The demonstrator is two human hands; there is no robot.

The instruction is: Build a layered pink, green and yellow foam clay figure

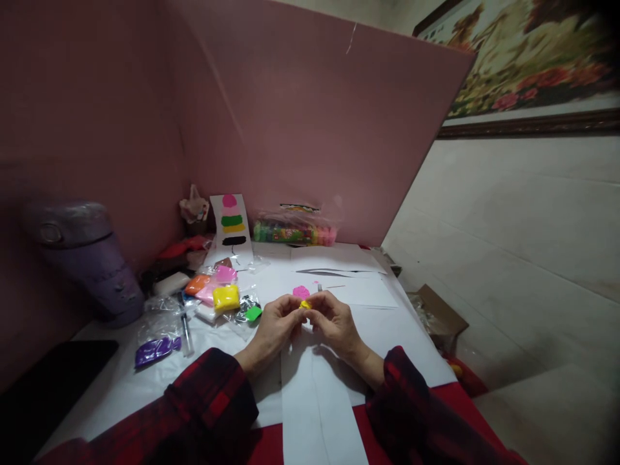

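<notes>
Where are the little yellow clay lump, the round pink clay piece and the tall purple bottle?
Little yellow clay lump (305, 304): head view, its middle.
Round pink clay piece (301, 292): head view, visible middle.
Tall purple bottle (98, 270): head view, its body.

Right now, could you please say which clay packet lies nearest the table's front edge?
The purple packet; the yellow one and the orange one lie farther back.

We pinch a yellow lump (305, 304) between our left hand (277, 321) and right hand (336, 321) — a pink piece (301, 292) just beyond them, a yellow packet (226, 298) leftward of the left.
</notes>
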